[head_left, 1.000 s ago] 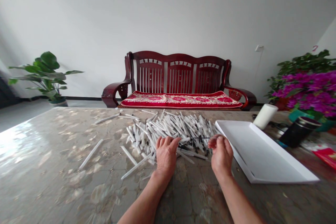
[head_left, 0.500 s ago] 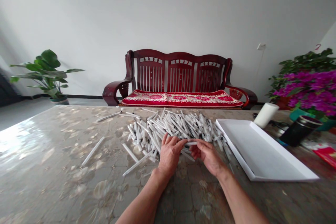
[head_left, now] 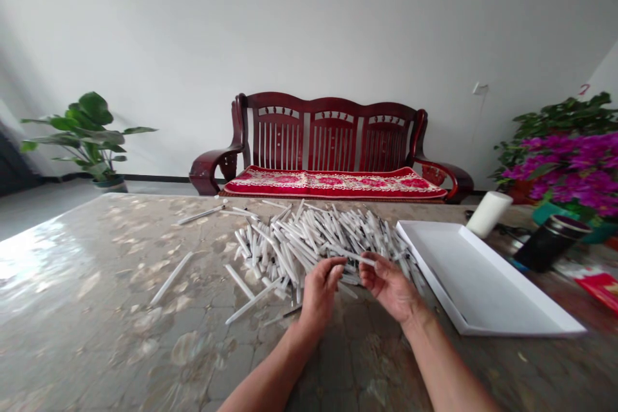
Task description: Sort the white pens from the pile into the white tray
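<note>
A heap of frosted white pen barrels [head_left: 299,238], mixed with black parts, lies spread on the table in front of me. My right hand [head_left: 389,286] pinches one slim white pen barrel [head_left: 360,259] between thumb and fingers, its free end pointing left over the heap. Just left of it, at the heap's near edge, my left hand [head_left: 321,286] has thumb and fingers closed together. Whatever may be between those fingertips is too small to make out. A dark thin piece [head_left: 292,311] rests on the table beside my left wrist.
A shallow white box lid [head_left: 502,283] stands right of the heap. Beyond it are a white roll [head_left: 490,214], a black tumbler [head_left: 550,241] and a red packet [head_left: 599,286]. Loose barrels [head_left: 170,279] lie to the left. A wooden bench [head_left: 333,135] stands behind the table.
My hands have drawn apart; the left moved off the barrel, its fingers now closed, while the right keeps the barrel. A dark thin piece now shows by my left wrist.
</note>
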A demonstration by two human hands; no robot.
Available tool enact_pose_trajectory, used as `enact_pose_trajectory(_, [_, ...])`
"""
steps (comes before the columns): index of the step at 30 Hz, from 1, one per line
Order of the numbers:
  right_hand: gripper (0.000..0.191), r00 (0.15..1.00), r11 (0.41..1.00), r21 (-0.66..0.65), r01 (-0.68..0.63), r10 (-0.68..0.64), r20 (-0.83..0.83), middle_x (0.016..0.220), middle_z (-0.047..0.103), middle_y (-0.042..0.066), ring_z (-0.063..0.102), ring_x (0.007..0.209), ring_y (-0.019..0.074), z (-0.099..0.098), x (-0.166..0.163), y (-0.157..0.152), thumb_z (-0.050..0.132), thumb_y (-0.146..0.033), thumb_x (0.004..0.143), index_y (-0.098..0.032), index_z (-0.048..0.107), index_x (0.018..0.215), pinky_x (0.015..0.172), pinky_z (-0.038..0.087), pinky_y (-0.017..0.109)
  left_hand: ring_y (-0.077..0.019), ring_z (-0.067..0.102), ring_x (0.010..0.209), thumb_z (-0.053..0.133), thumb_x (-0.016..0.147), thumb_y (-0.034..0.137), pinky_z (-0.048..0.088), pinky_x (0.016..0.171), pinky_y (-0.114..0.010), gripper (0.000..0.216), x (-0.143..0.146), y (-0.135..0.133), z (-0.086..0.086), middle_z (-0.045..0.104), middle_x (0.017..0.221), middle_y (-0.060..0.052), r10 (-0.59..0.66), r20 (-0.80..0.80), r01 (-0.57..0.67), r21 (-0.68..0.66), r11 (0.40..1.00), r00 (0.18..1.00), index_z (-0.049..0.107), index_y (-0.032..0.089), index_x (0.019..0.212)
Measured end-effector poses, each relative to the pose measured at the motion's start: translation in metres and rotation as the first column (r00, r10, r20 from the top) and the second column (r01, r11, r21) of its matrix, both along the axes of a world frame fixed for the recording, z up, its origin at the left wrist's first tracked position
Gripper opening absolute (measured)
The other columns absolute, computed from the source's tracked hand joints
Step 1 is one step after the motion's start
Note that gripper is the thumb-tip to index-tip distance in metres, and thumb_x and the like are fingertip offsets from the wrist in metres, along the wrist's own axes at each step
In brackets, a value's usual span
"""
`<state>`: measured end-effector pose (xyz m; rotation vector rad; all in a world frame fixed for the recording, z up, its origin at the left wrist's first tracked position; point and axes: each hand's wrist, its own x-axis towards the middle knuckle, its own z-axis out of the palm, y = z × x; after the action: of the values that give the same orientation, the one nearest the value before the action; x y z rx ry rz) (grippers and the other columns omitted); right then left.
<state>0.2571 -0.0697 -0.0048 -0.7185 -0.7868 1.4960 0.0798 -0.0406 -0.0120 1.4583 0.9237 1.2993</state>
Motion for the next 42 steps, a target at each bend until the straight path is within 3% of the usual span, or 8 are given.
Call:
enact_pose_trajectory(4, [0.038,0.987,0.993,-0.029,-0.118,0.12,0.108,0.088,0.077,0.005,0.069,0.073,0.0124,0.007,-0.014,-0.004,0.087,-0.036,0.071,-0.018,0.077,0.104,0.067,0.054,0.023,-0.0086,0.049,0.05,0.075,0.072,0.059,0.038,0.048,-0.02,0.046,0.014,-0.002,-0.005,0.058,0.061,0.003,-0.1,0.442,0.28,-0.365,0.888,0.892,0.07,0.016,0.084])
enact_pose_trajectory(8, [0.048,0.935,1.0,0.003,0.028,-0.028,0.354,0.087,0.075,0.003,0.065,0.069,0.0148,0.004,-0.007,0.001,0.076,-0.048,0.079,-0.025,0.071,0.12,0.059,0.048,0.024,-0.0076,0.057,0.058,0.09,0.055,0.051,0.045,0.054,-0.017,0.048,0.01,0.004,-0.003,0.062,0.066,0.002,0.079,0.589,0.268,-0.478,0.836,0.804,0.066,0.015,0.076])
enact_pose_trajectory(12, [0.024,0.46,0.908,0.31,0.283,-0.412,0.787,0.094,0.075,0.006,0.067,0.087,0.0236,-0.013,0.011,0.012,0.067,-0.038,0.082,-0.025,0.078,0.099,0.075,0.05,0.034,-0.0095,0.062,0.061,0.092,0.051,0.048,0.047,0.054,-0.018,0.048,0.006,0.01,0.0,0.065,0.068,0.002,0.189,0.574,0.205,-0.55,0.809,0.797,0.066,0.016,0.075])
enact_pose_trajectory(16, [0.024,0.002,0.917,0.385,0.103,-0.387,0.922,0.094,0.073,0.006,0.067,0.091,0.024,-0.022,0.017,0.014,0.058,-0.025,0.086,-0.028,0.08,0.095,0.082,0.047,0.034,-0.0115,0.065,0.063,0.091,0.052,0.05,0.048,0.054,-0.02,0.048,0.009,0.01,-0.003,0.065,0.066,0.001,0.186,0.525,0.163,-0.549,0.82,0.831,0.062,0.016,0.07])
enact_pose_trajectory(25, [0.022,-0.259,0.949,0.313,-0.03,-0.309,0.915,0.093,0.072,0.006,0.067,0.09,0.0208,-0.017,0.012,0.011,0.058,-0.017,0.089,-0.026,0.077,0.093,0.077,0.045,0.028,-0.0132,0.066,0.063,0.09,0.054,0.047,0.05,0.056,-0.022,0.045,0.011,0.011,-0.003,0.067,0.068,0.0,0.151,0.478,0.169,-0.562,0.81,0.865,0.063,0.017,0.074])
enact_pose_trajectory(30, [0.014,-0.141,0.896,0.435,0.092,-0.421,0.896,0.094,0.072,0.006,0.067,0.091,0.0226,-0.019,0.01,0.011,0.058,-0.022,0.087,-0.025,0.071,0.089,0.078,0.046,0.031,-0.0134,0.067,0.064,0.09,0.055,0.046,0.05,0.056,-0.021,0.043,0.012,0.01,-0.003,0.068,0.068,0.0,0.148,0.475,0.16,-0.547,0.821,0.867,0.065,0.017,0.074])
enact_pose_trajectory(37, [0.022,0.505,0.85,0.284,0.443,-0.499,0.704,0.082,0.073,0.002,0.068,0.073,0.0232,-0.026,-0.013,0.014,0.061,-0.046,0.081,-0.028,0.067,0.091,0.061,0.05,0.033,-0.014,0.067,0.063,0.091,0.056,0.042,0.051,0.055,-0.021,0.041,0.011,0.009,-0.001,0.068,0.068,-0.001,0.148,0.489,0.166,-0.54,0.825,0.86,0.066,0.016,0.075])
enact_pose_trajectory(42, [0.029,0.685,0.862,0.154,0.483,-0.482,0.547,0.091,0.075,0.004,0.07,0.08,0.0259,-0.025,-0.029,0.013,0.068,-0.051,0.075,-0.029,0.069,0.095,0.059,0.052,0.035,-0.0139,0.067,0.063,0.091,0.057,0.042,0.051,0.055,-0.022,0.041,0.011,0.01,-0.002,0.069,0.068,-0.001,0.14,0.498,0.171,-0.529,0.831,0.856,0.068,0.015,0.078])
